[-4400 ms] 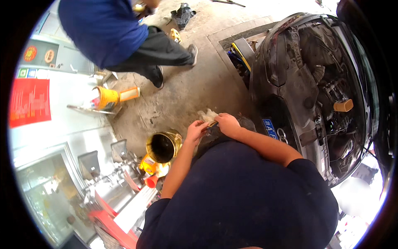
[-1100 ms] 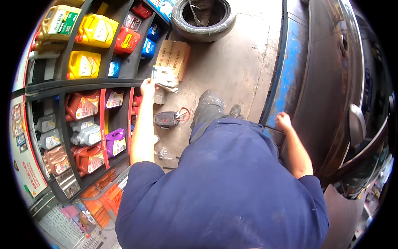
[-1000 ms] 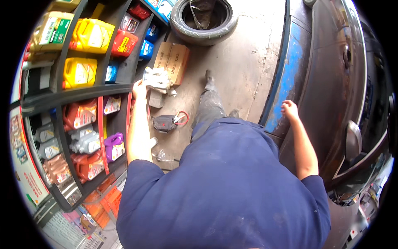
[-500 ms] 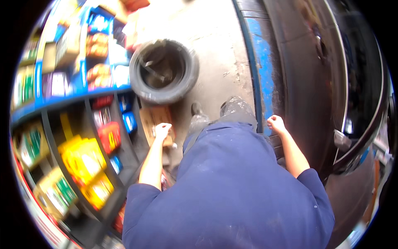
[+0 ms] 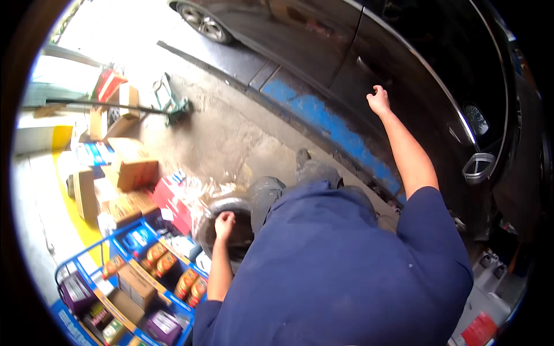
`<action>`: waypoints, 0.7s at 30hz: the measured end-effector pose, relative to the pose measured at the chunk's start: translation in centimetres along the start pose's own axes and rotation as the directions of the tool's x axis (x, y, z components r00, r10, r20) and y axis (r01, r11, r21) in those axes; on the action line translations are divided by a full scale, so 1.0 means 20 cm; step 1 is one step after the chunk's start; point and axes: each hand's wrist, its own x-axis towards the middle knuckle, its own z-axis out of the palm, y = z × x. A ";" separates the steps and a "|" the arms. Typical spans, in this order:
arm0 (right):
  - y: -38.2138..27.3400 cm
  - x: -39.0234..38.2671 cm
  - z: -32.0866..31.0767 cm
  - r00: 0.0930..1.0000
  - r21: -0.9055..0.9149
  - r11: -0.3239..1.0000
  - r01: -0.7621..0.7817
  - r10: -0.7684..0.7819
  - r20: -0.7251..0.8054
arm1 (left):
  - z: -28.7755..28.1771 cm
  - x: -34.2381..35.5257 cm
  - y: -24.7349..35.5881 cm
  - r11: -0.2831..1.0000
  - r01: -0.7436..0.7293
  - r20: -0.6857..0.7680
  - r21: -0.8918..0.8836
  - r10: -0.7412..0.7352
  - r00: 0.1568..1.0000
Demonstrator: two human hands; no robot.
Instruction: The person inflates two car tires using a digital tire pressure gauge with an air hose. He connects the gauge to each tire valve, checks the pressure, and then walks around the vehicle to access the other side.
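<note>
My right hand [image 5: 378, 100] is stretched out toward the dark car [image 5: 323, 29], close to its door handle [image 5: 360, 62]. Its fingers are slightly bent and apart, with nothing seen in them. Low at my left side, my left hand [image 5: 224, 226] hangs in front of a tyre [image 5: 242, 222]; its fingers are loosely curled and no object shows in them. My arm and clothes cover part of the tyre.
A blue-framed rack [image 5: 187, 311] with bottles and boxes stands at lower left. Beyond it lie cardboard boxes [image 5: 135, 170], a red box [image 5: 173, 202] with clear plastic wrap, and a green floor jack [image 5: 170, 101]. A blue-painted lift platform [image 5: 323, 115] runs beside the car.
My body has turned left and moved along the car. My right arm has risen and reached out to the car door. The tyre, ahead before, now lies beside my left leg.
</note>
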 end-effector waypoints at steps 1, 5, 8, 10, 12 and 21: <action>-0.10 0.13 -0.01 0.996 -0.027 0.996 -0.083 0.082 -0.044 | -0.02 0.06 0.09 0.999 -0.016 0.030 0.034 0.015 0.999; -0.21 0.67 0.03 0.906 -0.154 0.895 -0.418 0.424 0.002 | -0.16 0.26 0.55 0.964 -0.059 0.216 0.258 0.001 0.976; -0.30 0.77 0.20 0.827 -0.110 0.823 -0.557 0.562 0.020 | -0.61 0.69 0.31 0.748 -0.103 0.310 0.656 -0.143 0.940; -0.28 0.75 0.23 0.849 -0.145 0.837 -0.528 0.518 -0.102 | -0.81 1.00 0.45 0.664 -0.154 0.363 0.731 -0.188 0.913; -0.41 0.77 0.25 0.839 -0.163 0.823 -0.544 0.535 -0.096 | -1.08 1.27 0.76 0.623 -0.159 0.366 0.766 -0.219 0.904; -0.49 0.45 0.29 0.747 -0.120 0.760 -0.639 0.577 -0.330 | -1.90 2.67 2.59 0.749 -0.256 0.044 0.611 0.291 0.956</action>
